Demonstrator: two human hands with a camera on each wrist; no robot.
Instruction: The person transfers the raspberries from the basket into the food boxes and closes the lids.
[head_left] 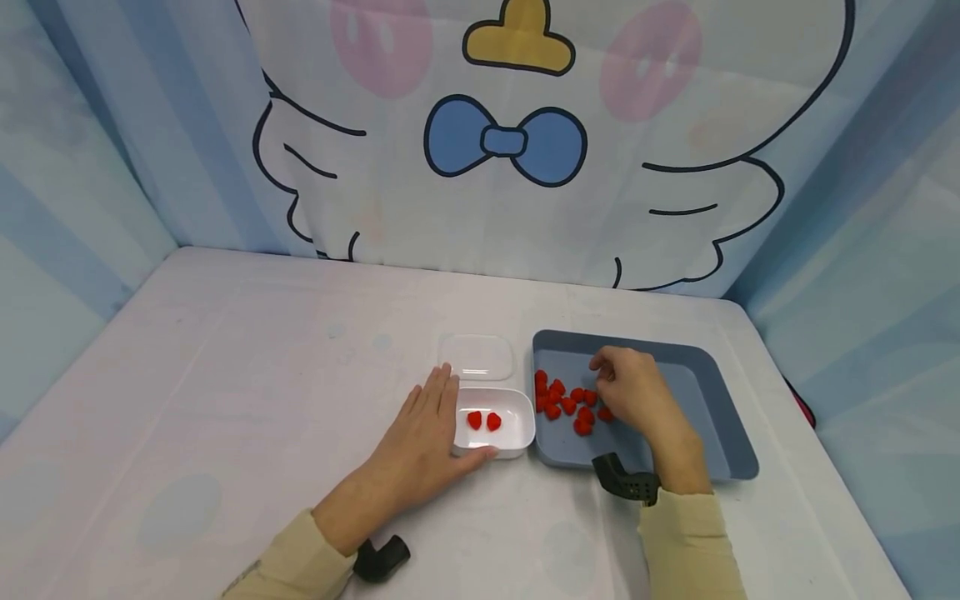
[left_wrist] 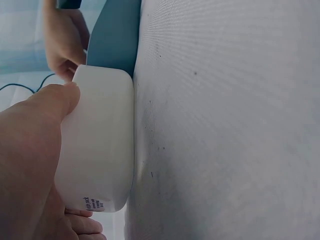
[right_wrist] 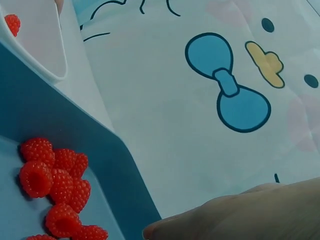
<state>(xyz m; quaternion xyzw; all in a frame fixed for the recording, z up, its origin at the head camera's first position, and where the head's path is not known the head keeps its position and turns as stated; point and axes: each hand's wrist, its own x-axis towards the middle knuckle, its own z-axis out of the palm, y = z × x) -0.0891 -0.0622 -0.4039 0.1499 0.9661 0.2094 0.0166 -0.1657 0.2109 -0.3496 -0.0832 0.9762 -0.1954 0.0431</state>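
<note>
My left hand [head_left: 416, 442] lies along the left side of a small white box [head_left: 517, 425], its fingers straight and its thumb on the near rim. Two raspberries [head_left: 493, 422] sit inside that box. Over the blue-grey tray [head_left: 697, 417], my right hand [head_left: 637, 392] hovers with bent fingers, fingertips beside the loose raspberries [head_left: 568, 406]. Whether it pinches a raspberry I cannot tell. In the right wrist view, several raspberries [right_wrist: 61, 185] are clustered in the tray, and part of the right hand [right_wrist: 240, 215] shows at the lower right.
A clear lid [head_left: 477, 357] lies flat behind the white box. The tray stands right beside the box, its raised wall [right_wrist: 100, 145] between them. A printed curtain [head_left: 495, 225] hangs along the table's back edge, and blue curtains [head_left: 862, 275] hang at both sides.
</note>
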